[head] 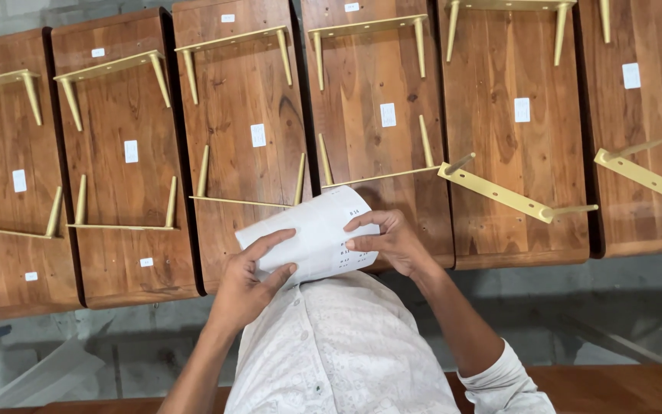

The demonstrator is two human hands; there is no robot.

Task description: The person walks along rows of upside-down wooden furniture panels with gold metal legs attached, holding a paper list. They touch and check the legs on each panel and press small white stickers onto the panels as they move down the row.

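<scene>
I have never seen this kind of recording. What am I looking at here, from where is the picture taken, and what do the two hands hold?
There is no machine here: a person works with two bare hands. The one picture comes from a camera worn on the person's head, looking straight down, so you see the white shirt at the bottom and the arms reaching forward.

Both hands hold one sheet of white paper with small print on it. The left hand pinches its lower left edge, and the right hand holds its right side with the fingers on top.

Below lie several brown wooden panels side by side on a grey floor. Each carries small white labels and pale gold metal brackets. One bracket on the right lies at a slant, apart from the neat rows.
</scene>
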